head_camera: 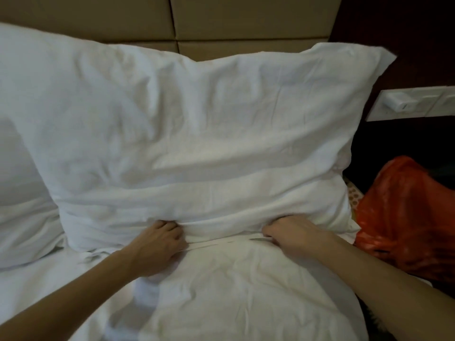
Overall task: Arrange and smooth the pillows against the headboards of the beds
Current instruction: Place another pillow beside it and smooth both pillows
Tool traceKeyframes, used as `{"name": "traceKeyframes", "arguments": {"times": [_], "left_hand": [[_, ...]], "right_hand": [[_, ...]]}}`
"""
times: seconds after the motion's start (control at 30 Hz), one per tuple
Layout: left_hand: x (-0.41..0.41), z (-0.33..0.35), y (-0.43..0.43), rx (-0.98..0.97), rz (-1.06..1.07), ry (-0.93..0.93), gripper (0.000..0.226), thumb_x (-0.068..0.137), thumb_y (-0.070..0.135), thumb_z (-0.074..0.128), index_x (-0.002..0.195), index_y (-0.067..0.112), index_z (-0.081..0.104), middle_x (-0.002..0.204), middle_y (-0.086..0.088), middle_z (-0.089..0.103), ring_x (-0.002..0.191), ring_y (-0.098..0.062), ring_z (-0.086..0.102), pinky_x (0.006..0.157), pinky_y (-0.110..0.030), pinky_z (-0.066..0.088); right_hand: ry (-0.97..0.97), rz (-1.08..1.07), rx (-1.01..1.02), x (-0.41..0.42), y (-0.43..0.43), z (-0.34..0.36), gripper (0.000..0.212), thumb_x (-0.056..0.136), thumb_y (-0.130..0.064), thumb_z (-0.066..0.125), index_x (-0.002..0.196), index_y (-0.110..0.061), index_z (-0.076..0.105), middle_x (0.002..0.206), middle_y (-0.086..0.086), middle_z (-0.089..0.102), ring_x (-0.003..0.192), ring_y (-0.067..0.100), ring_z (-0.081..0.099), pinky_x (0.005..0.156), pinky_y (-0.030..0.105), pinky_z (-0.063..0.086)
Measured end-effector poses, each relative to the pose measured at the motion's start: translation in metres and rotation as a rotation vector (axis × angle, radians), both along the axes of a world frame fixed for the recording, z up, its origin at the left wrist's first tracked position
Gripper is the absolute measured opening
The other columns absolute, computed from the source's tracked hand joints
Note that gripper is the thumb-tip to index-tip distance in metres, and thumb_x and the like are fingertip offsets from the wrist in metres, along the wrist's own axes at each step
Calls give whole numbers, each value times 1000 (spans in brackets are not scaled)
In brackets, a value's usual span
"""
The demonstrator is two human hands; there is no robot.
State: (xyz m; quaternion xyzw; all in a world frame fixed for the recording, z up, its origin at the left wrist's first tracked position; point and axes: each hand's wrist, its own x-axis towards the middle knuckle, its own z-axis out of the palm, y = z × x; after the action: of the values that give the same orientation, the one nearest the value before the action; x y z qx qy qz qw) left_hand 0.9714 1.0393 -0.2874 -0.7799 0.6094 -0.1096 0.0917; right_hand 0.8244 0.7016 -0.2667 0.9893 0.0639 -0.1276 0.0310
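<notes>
Gripping the pillow (pixel 197 134)'s 6 o'clock edge w/ left hand (pixel 157 244) & right hand (pixel 290 235) both clenched, risking pulling it off the headboard (pixel 246 20).

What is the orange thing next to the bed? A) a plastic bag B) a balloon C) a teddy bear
A: the orange thing is crinkly, shiny plastic bunched up like a bag, sitting just right of the big white pillow.
</notes>
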Motion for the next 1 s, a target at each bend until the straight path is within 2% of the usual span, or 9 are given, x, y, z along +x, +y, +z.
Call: {"name": "traceKeyframes", "arguments": {"times": [0.1,0.17,0.27,0.4,0.53,0.63,0.7,0.83,1.0], "left_hand": [[-16,28,-25,-67,-65,55,15,82,43,64,82,28,63,83,2,66,80,-24,64,73,-36,49],[-24,37,-45,-141,-178,-35,33,90,46,58,109,21,67,122,-9,67,112,-31,63,92,-43,50],[12,41,-47,-45,-148,-180,69,89,48,61,150,22,44,162,-14,31,150,-32,29,120,-57,24],[66,60,4,-35,48,-223,78,92,51,58,158,23,26,166,-8,21,153,-27,21,123,-54,20],[63,62,21,-77,62,-293,63,93,38,54,150,13,45,159,-17,36,144,-39,39,116,-56,31],[50,87,-9,-197,0,-368,33,90,28,62,118,10,66,126,-17,62,111,-40,62,99,-52,43],[44,119,-29,-301,4,-385,34,90,28,63,118,10,67,124,-17,64,109,-38,63,98,-51,41],[46,195,-57,-446,143,-444,57,99,41,45,149,13,46,156,-17,41,143,-33,41,120,-57,23],[102,214,-22,-293,375,-419,73,98,57,30,160,20,18,167,-12,18,155,-28,15,122,-60,9]], "right_hand": [[-309,83,44,-1,6,20,4,89,-32,51,84,-32,50,92,-3,63,87,23,61,69,34,43],[-494,214,-32,2,10,24,19,86,-30,51,103,-25,57,114,4,62,108,27,58,88,39,47],[-316,284,-224,0,-15,11,65,88,-34,52,149,-22,37,160,14,29,148,32,27,119,48,24],[-183,-31,-340,-44,-87,11,89,81,-40,69,157,-23,27,164,13,20,150,30,24,117,54,19],[-196,-126,-376,-57,-88,33,50,88,-35,47,133,-14,59,137,16,57,124,34,55,102,51,43],[-443,3,-275,-18,-43,71,32,90,-31,41,100,-14,67,109,9,64,99,29,58,95,44,44],[-610,101,-213,17,-8,103,32,90,-28,47,111,-12,65,121,14,61,109,34,56,102,45,39],[-826,237,-161,83,61,178,55,92,-29,47,145,-14,47,153,16,41,143,32,34,119,48,23],[-669,82,-241,137,58,199,65,96,-43,39,157,-27,22,166,9,16,154,25,9,123,49,8]]}}
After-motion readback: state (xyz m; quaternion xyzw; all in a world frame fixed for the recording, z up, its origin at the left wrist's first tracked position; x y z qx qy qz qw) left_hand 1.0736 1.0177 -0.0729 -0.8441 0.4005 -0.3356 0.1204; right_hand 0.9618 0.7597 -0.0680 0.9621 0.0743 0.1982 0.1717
